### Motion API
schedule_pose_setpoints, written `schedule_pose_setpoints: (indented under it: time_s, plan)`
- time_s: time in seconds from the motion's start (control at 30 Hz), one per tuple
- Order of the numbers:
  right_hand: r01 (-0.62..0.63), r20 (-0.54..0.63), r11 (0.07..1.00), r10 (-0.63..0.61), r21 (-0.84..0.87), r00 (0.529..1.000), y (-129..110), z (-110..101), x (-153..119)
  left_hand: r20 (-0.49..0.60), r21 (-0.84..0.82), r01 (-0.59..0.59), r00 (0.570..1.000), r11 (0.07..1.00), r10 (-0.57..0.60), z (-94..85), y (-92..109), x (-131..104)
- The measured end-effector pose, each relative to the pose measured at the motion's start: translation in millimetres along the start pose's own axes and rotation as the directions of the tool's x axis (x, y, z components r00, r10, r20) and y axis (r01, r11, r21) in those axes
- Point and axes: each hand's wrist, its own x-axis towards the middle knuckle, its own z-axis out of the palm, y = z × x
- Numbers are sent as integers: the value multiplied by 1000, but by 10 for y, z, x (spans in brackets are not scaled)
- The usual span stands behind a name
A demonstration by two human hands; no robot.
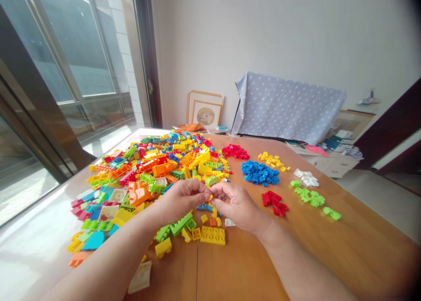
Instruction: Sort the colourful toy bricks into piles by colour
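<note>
My left hand and my right hand meet over the middle of the table, fingers pinched together. Between their fingertips shows a small yellow brick, mostly hidden by the fingers. Just below lie loose pieces: a wide yellow brick with studs, a green brick, a small orange brick and a white piece beside my right hand. To the left and beyond my left hand spreads a large mixed heap of toy bricks.
Right of the heap sit single-colour piles: red bricks, blue bricks, yellow bricks, more red bricks, white bricks and light green bricks. A polka-dot cloth hangs behind the wooden table. Glass windows stand at left.
</note>
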Motion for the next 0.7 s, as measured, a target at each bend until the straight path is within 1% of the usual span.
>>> schedule_pose_setpoints:
  time_s: [0.13,0.3,0.37,0.43,0.47,0.53,0.6,0.63,0.7]
  plan:
    - [40,-42,998,-42,-55,998,-22,-11,-13,16,-57,21,1000,998,-20,14,-2,-5]
    - [74,-29,985,-80,-158,996,-64,-44,-47,10,-24,11,1000,1000,-10,50,-40,6]
    - [65,-20,980,-70,-188,997,-49,-103,-45,3,14,-7,1000,1000,7,59,-57,18]
    - [17,-44,972,-28,-235,999,0,-239,-35,-44,94,-45,998,995,49,47,-64,33]
    - [-23,-87,962,-1,-273,996,38,-341,-31,-75,142,-63,994,988,74,31,-62,39]
    - [-130,-213,918,52,-374,976,135,-595,-37,-152,217,-79,982,973,114,-20,-51,47]
    - [-260,-328,844,107,-469,939,243,-860,-66,-225,262,-69,966,963,131,-87,-42,49]
    - [-318,-351,804,147,-502,925,294,-973,-87,-257,282,-59,957,958,135,-120,-44,48]
    - [-387,-326,738,235,-554,916,383,-1124,-126,-302,326,-27,944,945,132,-182,-59,46]
